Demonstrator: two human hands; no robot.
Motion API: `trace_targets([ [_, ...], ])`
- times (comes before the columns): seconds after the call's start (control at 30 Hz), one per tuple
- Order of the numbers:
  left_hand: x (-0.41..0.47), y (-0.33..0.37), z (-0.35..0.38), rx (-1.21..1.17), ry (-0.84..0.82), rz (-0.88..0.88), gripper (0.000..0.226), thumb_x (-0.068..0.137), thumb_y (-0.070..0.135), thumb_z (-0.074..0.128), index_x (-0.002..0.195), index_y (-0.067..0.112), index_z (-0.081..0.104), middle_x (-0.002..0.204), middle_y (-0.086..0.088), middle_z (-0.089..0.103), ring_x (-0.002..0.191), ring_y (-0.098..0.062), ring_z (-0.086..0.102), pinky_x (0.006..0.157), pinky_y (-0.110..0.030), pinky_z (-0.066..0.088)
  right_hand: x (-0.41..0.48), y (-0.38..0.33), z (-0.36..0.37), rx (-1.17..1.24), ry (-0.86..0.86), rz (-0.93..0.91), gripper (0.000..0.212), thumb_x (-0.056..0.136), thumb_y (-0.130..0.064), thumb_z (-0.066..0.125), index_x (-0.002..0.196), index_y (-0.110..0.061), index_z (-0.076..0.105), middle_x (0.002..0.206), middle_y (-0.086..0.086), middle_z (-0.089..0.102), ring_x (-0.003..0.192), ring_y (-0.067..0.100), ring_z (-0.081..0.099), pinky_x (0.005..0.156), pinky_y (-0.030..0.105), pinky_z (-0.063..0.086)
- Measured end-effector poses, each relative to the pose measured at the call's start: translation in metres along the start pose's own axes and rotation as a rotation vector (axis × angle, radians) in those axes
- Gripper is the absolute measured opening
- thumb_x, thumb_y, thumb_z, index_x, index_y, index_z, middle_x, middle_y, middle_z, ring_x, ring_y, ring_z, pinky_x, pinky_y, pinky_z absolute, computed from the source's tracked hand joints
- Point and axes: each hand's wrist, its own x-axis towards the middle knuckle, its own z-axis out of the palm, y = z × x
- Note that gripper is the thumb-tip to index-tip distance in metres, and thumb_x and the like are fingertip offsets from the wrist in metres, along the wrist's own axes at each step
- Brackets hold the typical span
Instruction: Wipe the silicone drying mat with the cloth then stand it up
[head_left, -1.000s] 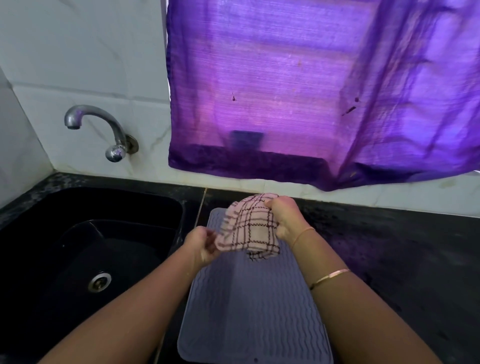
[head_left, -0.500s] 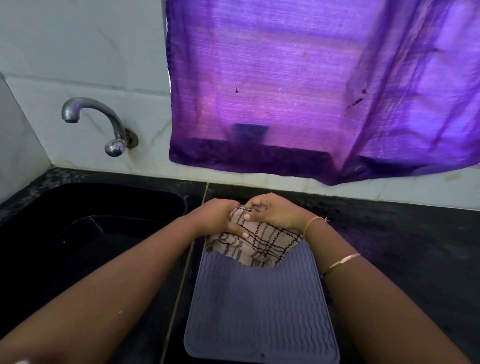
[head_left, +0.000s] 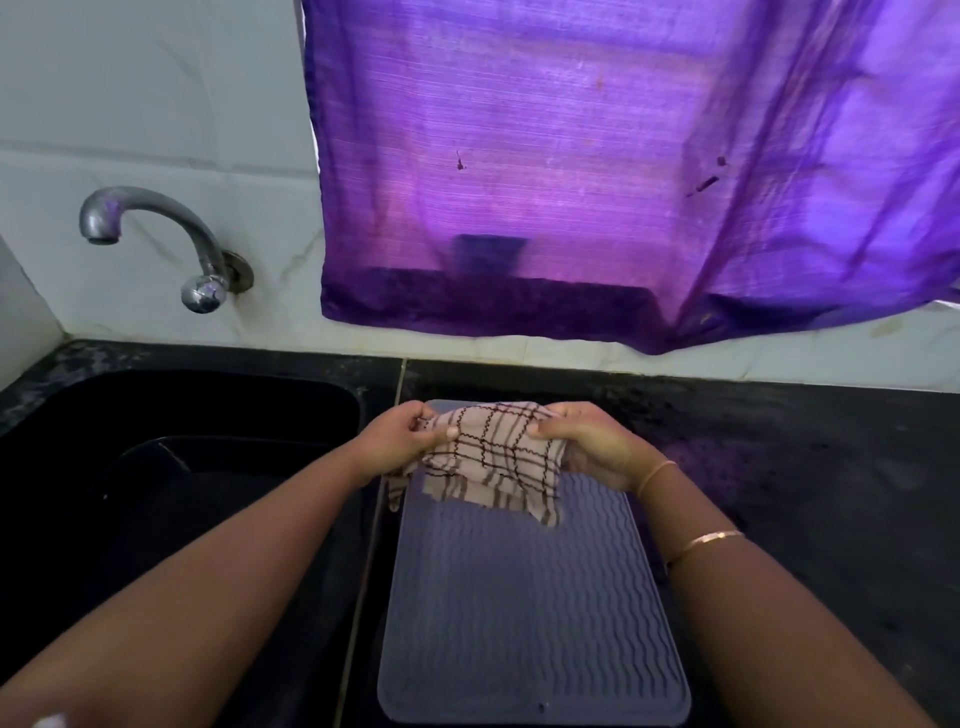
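Hands spread apart since earlier | left hand (head_left: 402, 441), right hand (head_left: 587, 441) pinch cloth (head_left: 493, 457) taut | mat's (head_left: 530, 623) 12 o'clock end

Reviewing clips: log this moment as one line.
grey ribbed silicone mat: flat on black counter | checked beige cloth: held over mat's far end | left hand: grips cloth | right hand: grips cloth

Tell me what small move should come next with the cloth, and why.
Probably lower the cloth onto the far end of the mat and begin wiping toward you. The left hand and right hand each pinch a top corner, holding it spread over that end, and the mat lies flat on the counter.
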Motion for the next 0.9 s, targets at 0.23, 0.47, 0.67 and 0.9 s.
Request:
trace_targets([
  [0.23,0.014,-0.024,0.012,-0.042,0.175,-0.070,0.025,0.091,0.029,0.061,0.113,0.019,0.056,0.110,0.000,0.060,0.104,-0.016,0.058,0.075,-0.024,0.044,0.008,-0.001,0.018,0.498,0.226,-0.046,0.013,0.088,-0.019,0.054,0.090,-0.006,0.058,0.070,0.009,0.061,0.066,0.020,0.060,0.070,0.036,0.050],
  [0.47,0.015,-0.037,0.005,0.651,0.011,0.018,0.048,0.084,0.027,0.067,0.129,0.021,0.053,0.135,-0.001,0.050,0.122,-0.021,0.048,0.100,-0.038,0.044,0.013,0.006,0.008,0.670,0.358,-0.084,0.013,0.086,-0.017,0.058,0.095,-0.010,0.052,0.079,0.009,0.053,0.074,0.022,0.055,0.077,0.040,0.048],
  [0.67,0.018,-0.038,0.003,1.007,-0.207,-0.033,0.095,0.072,0.048,0.074,0.148,0.020,0.023,0.157,0.001,0.021,0.144,-0.030,0.010,0.114,-0.053,0.014,0.026,-0.017,-0.016,0.285,0.622,-0.149,0.009,0.082,-0.004,0.055,0.080,-0.012,0.052,0.076,0.008,0.054,0.071,0.020,0.056,0.066,0.037,0.048],
  [0.9,0.040,-0.046,0.006,1.150,-0.384,-0.160,0.119,0.066,0.053,0.077,0.152,0.013,0.004,0.160,-0.001,0.008,0.146,-0.029,-0.010,0.114,-0.057,-0.008,0.109,0.015,0.024,-0.250,0.455,0.054,0.027,0.080,-0.032,0.068,0.101,-0.018,0.057,0.099,0.005,0.062,0.095,0.022,0.060,0.069,0.031,0.049],
])
